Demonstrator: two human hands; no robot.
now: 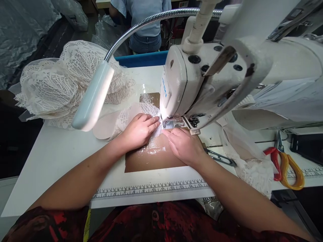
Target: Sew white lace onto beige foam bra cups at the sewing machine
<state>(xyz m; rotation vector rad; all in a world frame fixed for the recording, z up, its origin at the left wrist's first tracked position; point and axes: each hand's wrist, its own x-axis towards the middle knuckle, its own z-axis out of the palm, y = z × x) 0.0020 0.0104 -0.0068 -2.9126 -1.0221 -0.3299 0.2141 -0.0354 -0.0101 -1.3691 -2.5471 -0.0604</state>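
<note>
Under the head of the white sewing machine (176, 80) lies a piece of white lace (123, 118) with a sheer, pale lining. My left hand (141, 129) rests on this lace just left of the needle area, its fingers bunched together and pressing on the fabric. On the near side of the presser foot, my right hand (185, 144) has its fingers curled, with the index fingertip at the fabric's edge. What lies beneath the right fingers is hidden. Both hands are over a brown, tape-covered sheet (151, 161) on the table.
A heap of white lace pieces (50, 87) is at the back left. A lit lamp (93, 97) on a bendy neck hangs over the table. Thread snips (220, 157), scissors (286, 164) and more lace (254, 174) lie right. A ruler strip (151, 189) runs along the front. Another person (145, 16) sits beyond.
</note>
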